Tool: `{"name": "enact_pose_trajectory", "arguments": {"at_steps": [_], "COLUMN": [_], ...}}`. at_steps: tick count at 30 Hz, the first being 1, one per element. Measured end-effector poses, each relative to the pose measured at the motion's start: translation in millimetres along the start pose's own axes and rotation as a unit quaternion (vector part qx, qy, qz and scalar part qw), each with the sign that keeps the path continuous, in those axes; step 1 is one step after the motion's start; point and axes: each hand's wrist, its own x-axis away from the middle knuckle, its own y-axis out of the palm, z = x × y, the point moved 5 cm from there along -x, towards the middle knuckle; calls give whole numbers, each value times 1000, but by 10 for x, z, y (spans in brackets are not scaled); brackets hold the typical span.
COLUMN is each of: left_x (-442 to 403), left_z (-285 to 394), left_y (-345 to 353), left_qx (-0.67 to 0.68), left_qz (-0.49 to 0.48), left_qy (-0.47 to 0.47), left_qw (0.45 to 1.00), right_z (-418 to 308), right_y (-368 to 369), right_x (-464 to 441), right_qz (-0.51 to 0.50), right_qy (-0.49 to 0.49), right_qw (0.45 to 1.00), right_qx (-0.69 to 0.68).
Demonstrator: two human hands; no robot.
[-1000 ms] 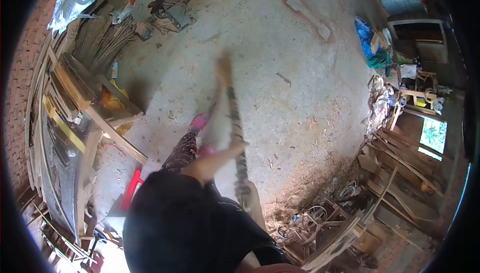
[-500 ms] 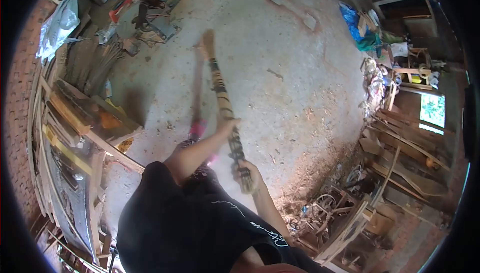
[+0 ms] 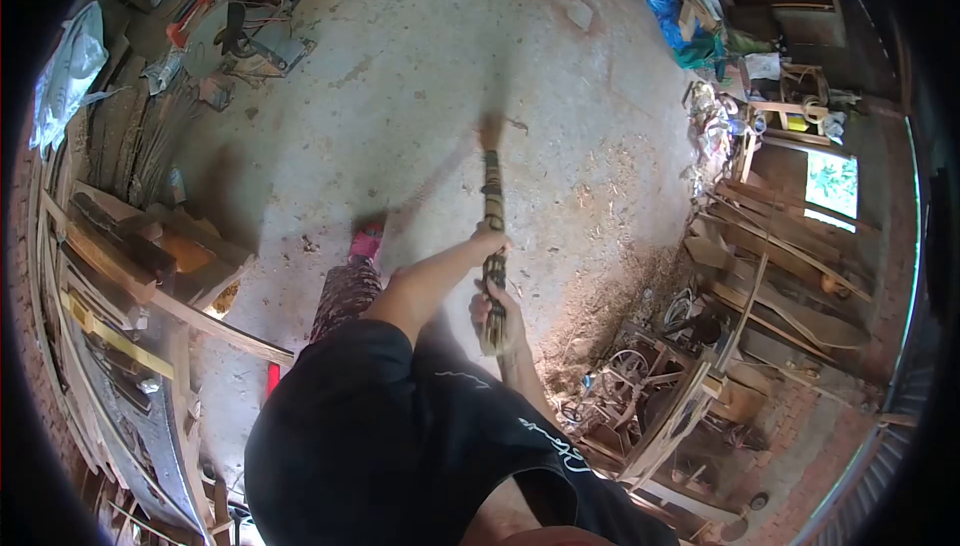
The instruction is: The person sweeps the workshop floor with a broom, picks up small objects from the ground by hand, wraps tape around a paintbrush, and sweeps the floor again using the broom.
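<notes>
A long broom [image 3: 493, 181], its handle a bundle bound with dark bands, points away from me over the concrete floor. Its tan far end is smeared by motion, and I cannot tell whether it touches the floor. My left hand [image 3: 490, 238] is wrapped round the middle of the handle. Closer to my body, my right hand [image 3: 499, 316] grips the near end, with the thumb lying along it. A foot in a pink shoe [image 3: 368, 242] stands to the left of the broom.
Wood shavings [image 3: 590, 216] lie scattered on the floor at right. Beyond them are a wheeled frame [image 3: 628, 368] and stacked planks [image 3: 790, 291]. Timber pieces [image 3: 150, 276] line the left side. A blue plastic bag [image 3: 662, 14] lies at the back right.
The broom has swung from pointing up-left to nearly straight ahead, its far end moving right. Both hands still hold it. My view has shifted, and the pink-shoed foot shows more clearly.
</notes>
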Motion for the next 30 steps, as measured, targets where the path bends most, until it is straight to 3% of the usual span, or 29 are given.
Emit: {"name": "enact_pose_trajectory", "arguments": {"at_steps": [1, 4, 7, 10, 11, 13, 15, 17, 19, 21, 23, 25, 29, 30], "left_x": [259, 393, 328, 645, 784, 822, 578, -3, -762, -754, -573, -1095, -1038, -1048], "left_z": [379, 810, 1057, 1574, 1738, 1953, 2041, 2004, 1656, 1737, 1980, 1840, 2763, 2973], "left_y": [85, 81, -249, -833, -1069, -1443, -1773, -1980, -2038, -1503, -801, -242, 252, 234], "left_qx": [69, 55, 55, 184, 214, 247, 300, 313, 232, 23, -134, -40, 53, 56], "left_qz": [-121, -124, -12, 37, 162, 136, 116, 117, 177, 307, 315, 139, -44, -51], "left_qy": [-37, -44, 23, 75, 137, 96, 67, 67, 36, 82, 8, -52, -10, 10], "left_qw": [990, 990, 998, 979, 953, 955, 944, 940, 956, 948, 940, 988, 998, 997], "right_z": [-88, -178, -223, -236, -278, -339, -459, -629, -883, -1166, -1382, -1623, -2090, -2115], "right_y": [139, 389, 542, 820, 917, 1101, 1367, 1685, 1561, 1200, 975, 950, 1408, 1543], "right_x": [-20, -8, -66, -235, -368, -703, -1028, -1249, -1377, -1309, -1126, -1049, -1160, -1203], "right_qz": [3, -8, -55, -91, -101, -112, -131, -190, -208, -167, -110, -69, -16, -23], "right_qy": [-21, -26, -4, 77, 86, 147, 171, 245, 251, 219, 168, 109, 56, 54], "right_qw": [999, 998, 995, 988, 986, 959, 949, 939, 934, 959, 980, 992, 995, 996], "right_qx": [45, 60, 86, 98, 101, 215, 229, 147, 148, 68, 7, -7, 76, 72]}}
